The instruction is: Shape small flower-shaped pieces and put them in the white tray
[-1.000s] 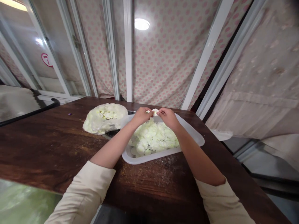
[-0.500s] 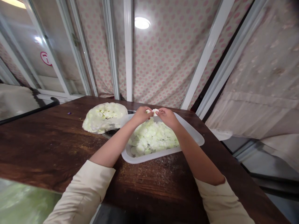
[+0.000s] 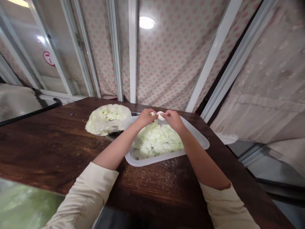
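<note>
Over the far half of a white plastic tray (image 3: 197, 138), my left hand (image 3: 145, 117) and my right hand (image 3: 173, 119) pinch the same small white cauliflower floret (image 3: 159, 115) between their fingertips. The tray is heaped with pale green-white cauliflower pieces (image 3: 157, 141). Left of the tray lies a clear plastic bag (image 3: 107, 119) with more cauliflower inside it. Both my forearms stretch across the dark wooden table (image 3: 47, 143), sleeves pushed up to the elbows.
Fine crumbs are scattered on the table in front of the tray. Window frames and a dotted curtain (image 3: 171, 54) rise behind the table's far edge. A black bar (image 3: 30, 113) runs at the far left. The table's right edge drops off beside the tray.
Both hands stay at the same spot pinching the floret; the view has shifted slightly.
</note>
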A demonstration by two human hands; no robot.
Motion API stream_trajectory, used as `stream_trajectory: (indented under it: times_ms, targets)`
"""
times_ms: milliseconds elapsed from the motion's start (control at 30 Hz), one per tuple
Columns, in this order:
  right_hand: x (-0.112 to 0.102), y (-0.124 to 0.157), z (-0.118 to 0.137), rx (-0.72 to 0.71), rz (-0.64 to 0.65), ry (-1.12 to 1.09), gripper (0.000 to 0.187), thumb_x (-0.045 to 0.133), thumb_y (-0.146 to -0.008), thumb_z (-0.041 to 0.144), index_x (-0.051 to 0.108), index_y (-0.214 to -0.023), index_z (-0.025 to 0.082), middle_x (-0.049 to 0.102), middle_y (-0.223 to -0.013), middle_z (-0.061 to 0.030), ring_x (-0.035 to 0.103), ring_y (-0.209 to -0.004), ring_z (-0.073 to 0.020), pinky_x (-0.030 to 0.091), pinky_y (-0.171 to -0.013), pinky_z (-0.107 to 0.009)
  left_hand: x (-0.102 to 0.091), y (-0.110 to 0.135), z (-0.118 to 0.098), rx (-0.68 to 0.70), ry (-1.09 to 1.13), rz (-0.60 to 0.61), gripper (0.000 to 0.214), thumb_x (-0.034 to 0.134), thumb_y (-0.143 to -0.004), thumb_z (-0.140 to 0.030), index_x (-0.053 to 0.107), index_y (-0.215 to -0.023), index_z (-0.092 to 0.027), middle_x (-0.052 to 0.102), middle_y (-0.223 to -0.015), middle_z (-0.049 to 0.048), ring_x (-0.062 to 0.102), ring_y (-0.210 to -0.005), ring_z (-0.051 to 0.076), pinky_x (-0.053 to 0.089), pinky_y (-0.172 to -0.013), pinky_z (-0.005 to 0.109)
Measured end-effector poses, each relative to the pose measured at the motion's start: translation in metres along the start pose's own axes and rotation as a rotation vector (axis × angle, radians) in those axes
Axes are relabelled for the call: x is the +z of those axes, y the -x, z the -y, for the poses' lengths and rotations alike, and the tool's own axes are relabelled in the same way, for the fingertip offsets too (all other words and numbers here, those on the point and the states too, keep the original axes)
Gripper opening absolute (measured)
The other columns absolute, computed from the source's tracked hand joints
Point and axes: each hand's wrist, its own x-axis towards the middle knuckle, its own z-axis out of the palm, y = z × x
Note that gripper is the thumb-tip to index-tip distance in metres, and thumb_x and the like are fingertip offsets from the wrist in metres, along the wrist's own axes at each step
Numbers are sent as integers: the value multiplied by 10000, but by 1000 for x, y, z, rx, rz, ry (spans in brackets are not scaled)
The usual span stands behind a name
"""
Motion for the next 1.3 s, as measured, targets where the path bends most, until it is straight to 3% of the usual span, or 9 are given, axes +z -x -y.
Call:
stream_trajectory:
  times_ms: [133,300,500,800,1033,1300]
  targets:
    - [3,0,-1,22,-45,89,417,463,-789,499,376,-525,189,384,-518,22,382,-550,-119,292,-561,-258,0,-1,2,2,4,-11,139,592,-693,-266,618,-736,-136,630,-627,21,555,-501,85,358,-459,170]
    - [6,-1,-3,-55,21,15,204,547,-734,369,565,-687,171,596,-734,-35,522,-742,-167,370,-707,-277,1,-4,4,7,-5,-2,151,588,-690,-279,617,-745,-141,644,-659,24,558,-503,85,367,-471,176]
    - [-1,1,2,-50,69,-54,223,549,-704,330,480,-565,169,454,-536,16,411,-550,-117,306,-551,-246,1,0,1,-7,-9,45,181,605,-697,-298,616,-773,-134,654,-684,28,570,-517,85,403,-511,187]
    - [0,2,3,-14,61,-46,342,582,-706,357,345,-526,187,319,-506,50,284,-516,-88,223,-509,-240,1,0,2,26,-1,101,202,618,-712,-325,623,-757,-127,645,-681,31,576,-541,88,429,-537,195]
    - [1,2,2,-1,46,-90,418,564,-717,483,331,-520,197,352,-477,38,358,-510,-104,252,-495,-241,1,-1,3,111,28,103,192,530,-779,-318,600,-760,-139,645,-702,27,549,-509,69,411,-505,180]
    - [3,1,-2,-21,70,-40,365,543,-737,429,386,-514,186,399,-465,27,403,-499,-111,280,-487,-241,0,-2,4,65,9,10,223,562,-712,-323,673,-741,-131,634,-626,31,526,-498,83,411,-497,194]
